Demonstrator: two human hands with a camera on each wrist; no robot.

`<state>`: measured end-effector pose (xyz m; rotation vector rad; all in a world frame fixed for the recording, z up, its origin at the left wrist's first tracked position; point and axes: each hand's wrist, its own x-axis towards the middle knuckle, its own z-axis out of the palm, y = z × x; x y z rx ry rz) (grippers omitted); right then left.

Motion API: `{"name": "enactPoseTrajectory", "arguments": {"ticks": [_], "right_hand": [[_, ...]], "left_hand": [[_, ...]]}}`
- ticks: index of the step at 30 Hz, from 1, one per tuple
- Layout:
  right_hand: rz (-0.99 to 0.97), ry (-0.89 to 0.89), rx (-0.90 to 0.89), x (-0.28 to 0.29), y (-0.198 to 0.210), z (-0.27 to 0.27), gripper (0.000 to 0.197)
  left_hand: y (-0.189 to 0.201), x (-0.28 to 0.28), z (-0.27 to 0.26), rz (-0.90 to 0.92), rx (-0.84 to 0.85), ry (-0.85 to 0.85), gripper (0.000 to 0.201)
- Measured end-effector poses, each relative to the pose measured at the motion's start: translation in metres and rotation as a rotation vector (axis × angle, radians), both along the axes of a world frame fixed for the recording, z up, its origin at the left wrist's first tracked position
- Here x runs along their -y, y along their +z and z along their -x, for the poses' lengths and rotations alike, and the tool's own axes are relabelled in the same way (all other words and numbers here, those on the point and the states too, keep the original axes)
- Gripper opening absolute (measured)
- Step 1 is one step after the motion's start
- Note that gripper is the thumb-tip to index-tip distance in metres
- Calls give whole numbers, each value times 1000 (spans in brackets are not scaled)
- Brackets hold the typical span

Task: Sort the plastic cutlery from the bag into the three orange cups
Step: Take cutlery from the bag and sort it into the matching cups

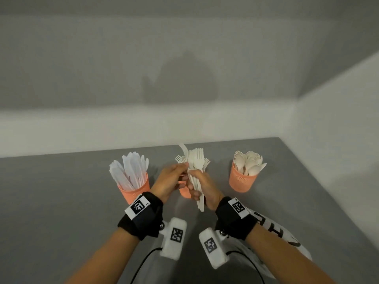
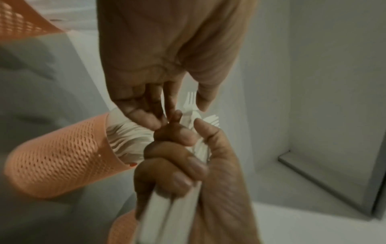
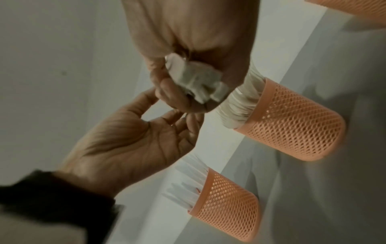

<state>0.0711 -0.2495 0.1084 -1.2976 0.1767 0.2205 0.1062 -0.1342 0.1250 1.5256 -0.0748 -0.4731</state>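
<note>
I count three orange mesh plastic cups: one with white plastic knives (image 1: 131, 171) on my left (image 1: 134, 191), one mostly hidden behind my hands (image 1: 184, 191), one with white plastic spoons (image 1: 249, 162) on my right (image 1: 242, 180). One bundle of white plastic forks (image 1: 196, 171) sits in my two hands; the pieces overlap too much to count. One white printed bag (image 1: 285, 234) lies by my right arm.

I read this as a bare recording booth or lab corner, not a lived-in room. Plain pale walls (image 1: 184, 58) meet in a corner at my right, with nothing hung on them. The grey tabletop (image 1: 61, 201) sits flush against them. Black wrist straps carry printed square markers (image 1: 137, 206), and white camera housings (image 1: 174, 235) with cables hang below my wrists.
</note>
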Motion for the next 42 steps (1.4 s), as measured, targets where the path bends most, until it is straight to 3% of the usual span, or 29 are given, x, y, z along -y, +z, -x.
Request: {"name": "enactPoseTrajectory", "arguments": {"ticks": [10,14,19,22,28,32,36,39,42], "right_hand": [[50,27,24,4,-5,6,31],[98,-49,5,7,-11,3,30],[458,-232,97,12,-25,-3,22],[616,-302,127,7,-22,-4,40],[834,-252,206,0,-16,6,40],[771,-183,165,3,-14,6,45],[544,-143,97,4,-12,7,43],[479,-90,115,5,-11,10,48],[476,-72,155,11,-10,13,27]], "left_hand": [[-13,5,-6,-7,118,188,15],[-6,4,-8,133,86,351,16],[-7,5,0,-34,232,267,13],[-10,14,13,-94,219,157,12],[-12,28,21,-56,151,182,19],[-9,26,24,30,114,158,10],[-6,22,21,53,130,196,19],[-1,18,13,74,171,247,25],[2,12,2,84,190,356,29]]}}
